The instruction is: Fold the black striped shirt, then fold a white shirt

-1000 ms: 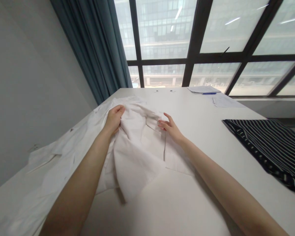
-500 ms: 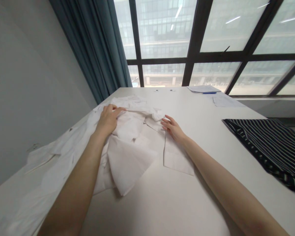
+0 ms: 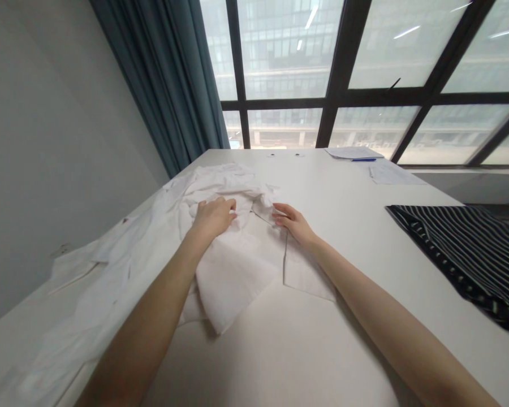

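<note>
A crumpled white garment (image 3: 241, 271) lies on the white table, with one flap pointing toward me and another panel spread out to the right. My left hand (image 3: 216, 216) is over its upper middle, fingers curled and closed on the white fabric. At the garment's right edge is my right hand (image 3: 293, 223), its fingers slightly bent and apart, touching or just above the cloth. More white fabric (image 3: 106, 265) stretches along the table's left side.
A black-and-white striped cloth (image 3: 470, 249) lies at the right. Papers (image 3: 352, 152) and a blue pen (image 3: 363, 160) are at the far right of the table (image 3: 348, 350). Beyond stand a blue curtain (image 3: 165, 73) and windows.
My left hand has moved right and slightly toward me over the garment, and the fabric beneath has shifted right. My right hand has moved slightly left.
</note>
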Motion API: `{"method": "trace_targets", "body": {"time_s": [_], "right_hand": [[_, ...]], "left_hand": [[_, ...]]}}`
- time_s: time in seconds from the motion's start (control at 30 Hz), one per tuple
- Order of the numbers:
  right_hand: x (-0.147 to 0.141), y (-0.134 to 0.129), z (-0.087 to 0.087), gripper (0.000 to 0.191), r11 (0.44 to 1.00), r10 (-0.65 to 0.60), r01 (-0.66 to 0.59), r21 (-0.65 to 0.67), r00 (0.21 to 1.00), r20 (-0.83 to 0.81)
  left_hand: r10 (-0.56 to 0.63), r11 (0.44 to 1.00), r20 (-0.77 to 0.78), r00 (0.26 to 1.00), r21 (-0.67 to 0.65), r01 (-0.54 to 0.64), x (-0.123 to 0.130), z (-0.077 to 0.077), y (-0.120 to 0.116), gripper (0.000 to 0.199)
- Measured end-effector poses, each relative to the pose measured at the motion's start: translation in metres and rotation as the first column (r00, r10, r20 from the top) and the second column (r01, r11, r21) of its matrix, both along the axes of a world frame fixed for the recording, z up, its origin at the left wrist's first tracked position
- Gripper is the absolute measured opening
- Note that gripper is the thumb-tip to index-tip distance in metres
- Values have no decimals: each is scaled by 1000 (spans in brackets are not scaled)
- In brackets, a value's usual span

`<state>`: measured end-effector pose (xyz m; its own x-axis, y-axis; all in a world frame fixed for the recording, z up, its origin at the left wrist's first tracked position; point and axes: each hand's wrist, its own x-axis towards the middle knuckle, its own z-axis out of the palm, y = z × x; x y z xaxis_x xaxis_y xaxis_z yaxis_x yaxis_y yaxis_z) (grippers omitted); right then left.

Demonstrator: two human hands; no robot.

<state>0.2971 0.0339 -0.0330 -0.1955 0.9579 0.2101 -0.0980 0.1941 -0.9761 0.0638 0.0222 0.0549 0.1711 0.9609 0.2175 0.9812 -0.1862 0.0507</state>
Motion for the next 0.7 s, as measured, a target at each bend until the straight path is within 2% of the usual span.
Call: {"method": "trace_targets", "body": {"time_s": [0.07,0.1,0.13,0.17,0.23,0.3,0.33,0.4,0.5,0.57,0.63,0.7], "right_hand": [[1,1,1,45,1000,-13,13,2,1000,-2],[1,1,1,44,1000,-21,21,4,1000,-6],[1,1,2,43,1000,-26,26,9,1000,-8],[1,1,4,42,999,-28,28,19,1000,-9],[-1,-2,8,38,999,-23,23,48,1000,-13],[-6,-6,15,35,997,-2,4,82,1000,-17],[-9,-8,18,34,995,13,-11,97,1000,-19],[-16,-13,24,35,992,52,-49,118,998,-28],[-24,-18,28,46,990,87,-80,115,995,-56],[-25,-18,27,53,994,62,-56,91,996,-65],[-22,-15,24,54,999,7,-4,42,998,-66],[-16,-10,18,52,998,-46,44,-39,997,-65]], "left_hand": [[-51,995,170,984,92,36,1,1,2,5],[-82,989,300,950,142,40,0,3,4,9],[-122,979,451,884,200,33,-1,5,7,12],[-170,966,603,779,258,11,-2,8,9,14],[-265,938,832,488,340,-71,-5,13,13,19],[-315,926,926,209,348,-144,-6,16,17,25],[-317,930,943,102,330,-159,-7,16,18,28],[-297,947,954,-42,288,-143,-6,16,18,33],[-240,971,957,-164,235,-51,0,9,18,35],[-183,981,962,-201,193,30,6,1,18,36],[-121,986,976,-180,139,93,9,-9,21,38],[-64,996,996,-63,68,63,9,-20,27,38]]}}
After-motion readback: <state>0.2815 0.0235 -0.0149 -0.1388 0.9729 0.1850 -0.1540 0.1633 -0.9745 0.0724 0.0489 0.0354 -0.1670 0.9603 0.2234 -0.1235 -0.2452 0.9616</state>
